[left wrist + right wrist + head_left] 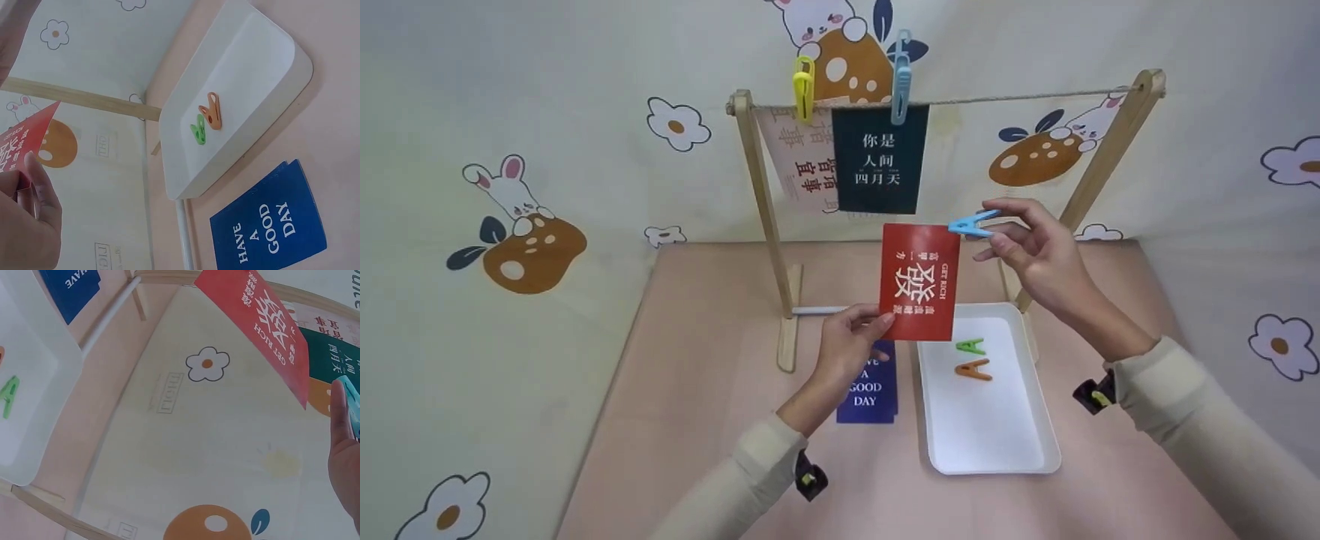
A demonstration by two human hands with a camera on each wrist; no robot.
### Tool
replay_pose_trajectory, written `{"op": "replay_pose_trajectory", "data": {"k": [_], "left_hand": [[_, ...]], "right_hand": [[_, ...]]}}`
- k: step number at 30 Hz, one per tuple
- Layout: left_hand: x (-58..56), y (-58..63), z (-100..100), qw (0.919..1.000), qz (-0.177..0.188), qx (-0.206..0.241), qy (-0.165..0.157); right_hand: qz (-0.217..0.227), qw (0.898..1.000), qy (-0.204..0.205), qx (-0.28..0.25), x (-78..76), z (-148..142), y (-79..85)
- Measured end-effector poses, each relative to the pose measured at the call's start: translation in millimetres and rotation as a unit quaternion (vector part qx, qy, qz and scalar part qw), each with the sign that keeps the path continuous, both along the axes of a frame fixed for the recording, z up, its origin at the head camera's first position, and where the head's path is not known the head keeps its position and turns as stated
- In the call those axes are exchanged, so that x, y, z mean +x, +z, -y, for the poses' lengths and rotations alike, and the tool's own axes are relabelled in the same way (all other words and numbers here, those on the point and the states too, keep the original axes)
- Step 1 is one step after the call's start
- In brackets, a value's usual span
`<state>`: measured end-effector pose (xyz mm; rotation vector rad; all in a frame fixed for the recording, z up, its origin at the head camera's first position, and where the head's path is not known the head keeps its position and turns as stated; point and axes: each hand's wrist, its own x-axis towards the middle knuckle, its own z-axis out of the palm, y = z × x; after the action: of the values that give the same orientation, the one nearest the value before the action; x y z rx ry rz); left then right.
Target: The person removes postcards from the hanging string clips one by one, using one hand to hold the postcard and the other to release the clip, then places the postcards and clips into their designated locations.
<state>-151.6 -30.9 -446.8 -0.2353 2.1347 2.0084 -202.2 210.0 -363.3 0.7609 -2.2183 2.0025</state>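
Observation:
My left hand (pixel 851 349) pinches a red card (pixel 919 281) with gold writing by its lower left edge, holding it up below the rope. In my right hand (pixel 1046 262) a light blue clothespin (pixel 973 223) is pinched between thumb and fingers, close to the card's upper right corner; whether they touch I cannot tell. A dark green card (pixel 881 161) and a pale pink card (pixel 799 154) hang from the rope (pixel 1012 97). A yellow clothespin (pixel 804 90) and a blue-grey clothespin (pixel 901 82) grip the rope above them.
A wooden frame (pixel 761 195) carries the rope. On the pink table a white tray (pixel 990 450) holds a green clothespin (pixel 970 346) and an orange clothespin (pixel 974 370). Blue cards (pixel 866 409) lie left of the tray. A patterned cloth (pixel 585 337) stands behind.

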Motion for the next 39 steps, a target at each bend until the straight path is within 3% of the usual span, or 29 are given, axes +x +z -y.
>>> {"op": "replay_pose_trajectory", "data": {"k": [4, 10, 15, 19, 26, 32, 35, 39], "left_hand": [[3.9, -9.5, 4, 0.9999, 0.013, -0.005, 0.004], [7.2, -21.6, 9, 0.9994, 0.029, 0.013, 0.013], [12.6, -32.8, 13, 0.9993, 0.035, 0.003, 0.014], [18.4, -43.7, 18, 0.9987, 0.046, -0.008, 0.02], [29.0, -71.4, 32, 0.9956, 0.082, -0.026, 0.039], [35.8, -91.1, 43, 0.9935, 0.094, -0.03, 0.057], [39.7, -97.9, 47, 0.993, 0.095, -0.032, 0.062], [46.1, -109.7, 49, 0.9938, 0.091, -0.025, 0.06]], "right_hand": [[-0.004, 1.0, 0.008, 0.003, 2.9, -4, -11.5], [0.023, 0.999, -0.022, 0.004, 6.9, -9, -24.9], [0.037, 0.997, -0.044, 0.047, 12.2, -12, -41.5], [0.064, 0.992, -0.076, 0.078, 18.5, -15, -55.1], [0.097, 0.984, -0.091, 0.12, 36.6, -12, -69.8], [0.111, 0.968, -0.102, 0.199, 52.4, -6, -80.6], [0.11, 0.965, -0.104, 0.213, 57.0, -6, -91.3], [0.102, 0.965, -0.112, 0.213, 57.2, -13, -120.7]]}}
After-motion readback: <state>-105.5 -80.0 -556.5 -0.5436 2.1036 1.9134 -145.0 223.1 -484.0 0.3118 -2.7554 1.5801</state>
